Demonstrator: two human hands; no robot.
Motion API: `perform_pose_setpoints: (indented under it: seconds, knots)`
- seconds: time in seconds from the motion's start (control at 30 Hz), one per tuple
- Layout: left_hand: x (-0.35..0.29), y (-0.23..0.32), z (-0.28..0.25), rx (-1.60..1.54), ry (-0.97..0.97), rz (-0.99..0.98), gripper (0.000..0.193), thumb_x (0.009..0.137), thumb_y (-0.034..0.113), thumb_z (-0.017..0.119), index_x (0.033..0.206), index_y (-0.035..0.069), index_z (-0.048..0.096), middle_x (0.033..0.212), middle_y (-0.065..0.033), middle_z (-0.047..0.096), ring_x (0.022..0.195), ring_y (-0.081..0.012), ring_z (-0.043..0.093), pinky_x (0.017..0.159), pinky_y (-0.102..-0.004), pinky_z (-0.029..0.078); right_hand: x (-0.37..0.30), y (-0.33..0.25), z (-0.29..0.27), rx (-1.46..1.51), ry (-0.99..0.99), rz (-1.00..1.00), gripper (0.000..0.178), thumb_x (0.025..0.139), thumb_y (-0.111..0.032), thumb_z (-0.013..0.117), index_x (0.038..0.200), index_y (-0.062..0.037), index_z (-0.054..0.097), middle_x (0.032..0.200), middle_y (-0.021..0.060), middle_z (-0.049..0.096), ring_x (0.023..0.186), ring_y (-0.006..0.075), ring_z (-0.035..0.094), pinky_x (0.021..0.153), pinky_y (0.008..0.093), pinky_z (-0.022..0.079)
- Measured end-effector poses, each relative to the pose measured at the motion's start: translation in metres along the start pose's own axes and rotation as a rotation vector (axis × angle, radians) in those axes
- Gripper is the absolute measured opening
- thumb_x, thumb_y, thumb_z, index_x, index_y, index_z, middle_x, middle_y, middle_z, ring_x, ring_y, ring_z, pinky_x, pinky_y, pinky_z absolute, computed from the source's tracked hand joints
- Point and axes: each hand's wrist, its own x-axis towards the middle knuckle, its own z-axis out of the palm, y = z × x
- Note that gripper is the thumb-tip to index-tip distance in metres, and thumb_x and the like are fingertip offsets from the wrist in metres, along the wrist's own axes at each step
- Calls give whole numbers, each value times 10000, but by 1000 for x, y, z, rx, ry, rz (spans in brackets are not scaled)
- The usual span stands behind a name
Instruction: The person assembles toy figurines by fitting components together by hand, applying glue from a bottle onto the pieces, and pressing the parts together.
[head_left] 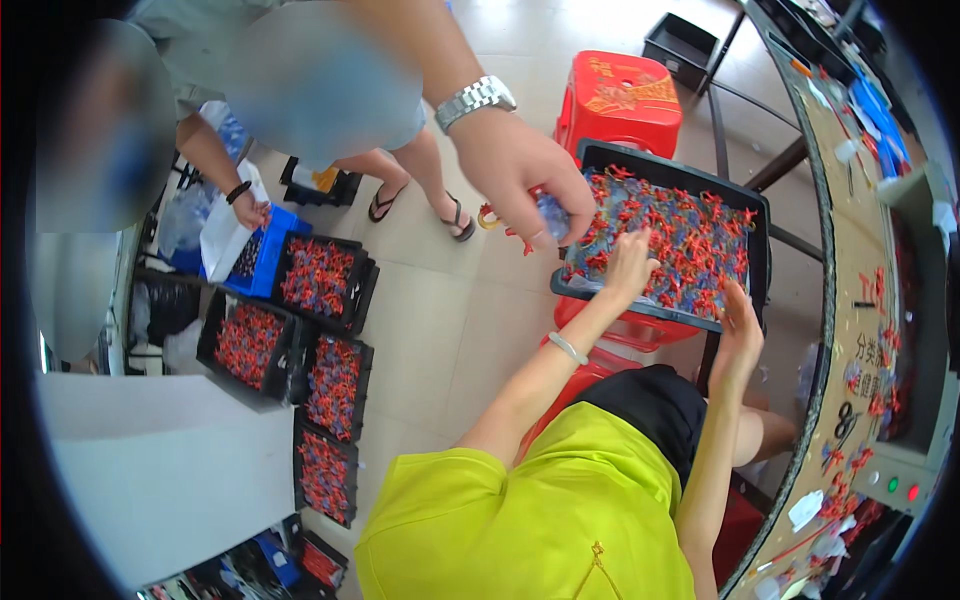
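Note:
My left hand [628,268], with a pale bangle on its wrist, reaches into a black tray [762,240]. The fingers are partly stretched and touch a heap of small red and bluish pieces [690,235]; nothing shows clearly in their grasp. At the tray's near right edge is my right hand [738,328], its fingers apart and mostly straight, next to the rim. From the upper left a co-worker's hand [530,180] with a silver watch hangs over the tray's left side. It holds a clear bluish bundle [552,215] with red and yellow bits.
A red stool [620,95] stands behind the tray. On the right runs a workbench [835,190] with scissors [847,420], loose red pieces and a machine with coloured buttons [893,485]. Several black crates [330,390] of similar pieces lie left, beside a blue bin [262,262].

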Motion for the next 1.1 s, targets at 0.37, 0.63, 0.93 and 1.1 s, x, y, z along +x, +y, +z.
perform_pose_setpoints:
  seconds: [0.37,0.63,0.93,1.1]
  knots:
    - [-36,95,-156,-1840,376,-308,488,964,363,339,1333,43,346,1321,-101,437,1215,-233,430,1014,-391,335,-16,-14,151,1169,-323,360,604,965,-426,311,1362,23,381,1430,133,374,1330,246,337,1110,395,223]
    - [124,134,-182,-73,-1408,1639,476,898,448,418,1154,68,547,1244,-171,496,1193,-281,442,1014,-422,339,-19,-37,148,915,-68,154,594,968,-413,280,1329,38,416,1361,178,447,1285,257,401,1096,395,272]
    - [-34,150,-115,-1773,24,-198,729,940,528,323,1436,6,212,1496,-172,224,1405,-284,163,1141,-453,143,-24,-52,117,906,-117,-44,592,980,-373,222,1296,80,436,1315,234,480,1271,284,417,1107,380,243]
    - [-38,158,-91,-1826,-48,-201,721,933,541,346,1424,17,270,1485,-150,262,1398,-264,185,1144,-415,130,-21,-52,87,897,-93,-90,613,974,-394,245,1312,90,410,1321,257,462,1288,295,396,1115,386,228]
